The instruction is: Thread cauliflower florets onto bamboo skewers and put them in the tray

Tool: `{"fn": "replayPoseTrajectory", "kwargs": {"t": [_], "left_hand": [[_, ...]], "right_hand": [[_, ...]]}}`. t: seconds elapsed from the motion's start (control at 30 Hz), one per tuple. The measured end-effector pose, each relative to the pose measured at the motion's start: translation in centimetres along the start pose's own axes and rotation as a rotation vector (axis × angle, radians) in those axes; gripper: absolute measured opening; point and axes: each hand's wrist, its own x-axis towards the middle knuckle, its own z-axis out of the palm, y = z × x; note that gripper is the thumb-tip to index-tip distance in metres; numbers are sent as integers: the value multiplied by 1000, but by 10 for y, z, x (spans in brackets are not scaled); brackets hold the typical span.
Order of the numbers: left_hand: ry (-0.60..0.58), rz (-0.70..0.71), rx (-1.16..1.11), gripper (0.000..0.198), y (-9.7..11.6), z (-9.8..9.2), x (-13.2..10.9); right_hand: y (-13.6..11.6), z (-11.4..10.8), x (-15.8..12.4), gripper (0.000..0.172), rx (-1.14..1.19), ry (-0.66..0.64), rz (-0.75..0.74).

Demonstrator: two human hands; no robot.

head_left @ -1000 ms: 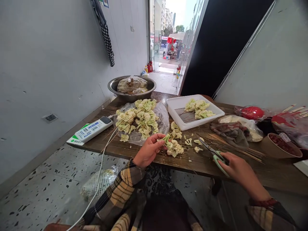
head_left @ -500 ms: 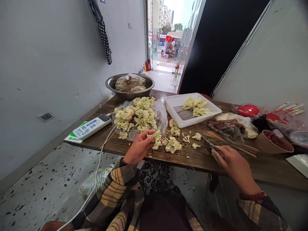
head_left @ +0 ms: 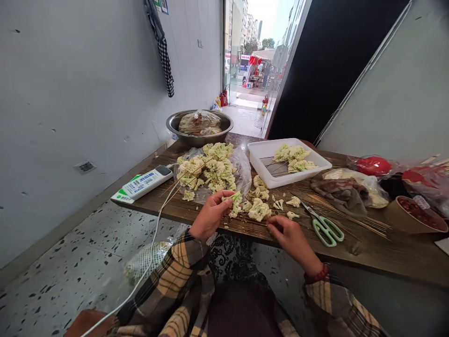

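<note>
My left hand (head_left: 213, 213) pinches a cauliflower floret (head_left: 235, 202) by its pale green stem, just over the table's front edge. My right hand (head_left: 286, 234) is low over the table, fingertips drawn together beside a loose floret (head_left: 259, 209); whether anything is between them is too small to make out. To its right lie green-handled scissors (head_left: 326, 229), blades pointing away to the left. Small cut florets (head_left: 293, 201) are scattered between the hands and the scissors. Beyond my left hand, a heap of cauliflower (head_left: 217, 168) with thin sticks rests on a clear plastic bag (head_left: 242, 166).
A white tray (head_left: 257, 161) holds skewered cauliflower. Thin bamboo sticks (head_left: 365, 222) lie by a crumpled cloth (head_left: 336, 192). At the back stands a metal basin (head_left: 170, 124) with bagged food; at left, a power strip (head_left: 147, 181) with a cable; at right, a paper bowl (head_left: 403, 215).
My right hand has let go of the scissors, which now lie on the table, and has moved left toward the florets. My left hand keeps its floret. The view has shifted slightly.
</note>
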Motion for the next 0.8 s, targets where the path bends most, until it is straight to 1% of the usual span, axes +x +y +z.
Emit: {"fn": "replayPoseTrajectory", "kwargs": {"t": [0.13, 0.23, 0.3, 0.4, 0.47, 0.6, 0.73, 0.8], "left_hand": [[-2, -22, -60, 32, -6, 0, 4], [-41, -47, -97, 31, -9, 2, 7], [-53, -54, -120, 31, -9, 4, 8], [-48, -71, -133, 31, -6, 8, 9], [-38, -70, -125, 31, -5, 10, 10], [-23, -50, -106, 28, -7, 13, 13], [-30, -44, -88, 28, -9, 14, 15], [-38, -51, -84, 28, -9, 15, 15]], "right_hand": [[7, 2, -5, 39, 339, -1, 178], [9, 5, -9, 43, 461, 59, 232], [8, 5, -11, 40, 467, 127, 219], [3, 3, -14, 31, 375, 223, 136], [0, 1, -17, 25, 309, 225, 67], [0, 2, -21, 26, 246, 217, -10], [9, 6, -23, 24, 271, 174, -30], [13, 8, -23, 22, 290, 191, -29]]}}
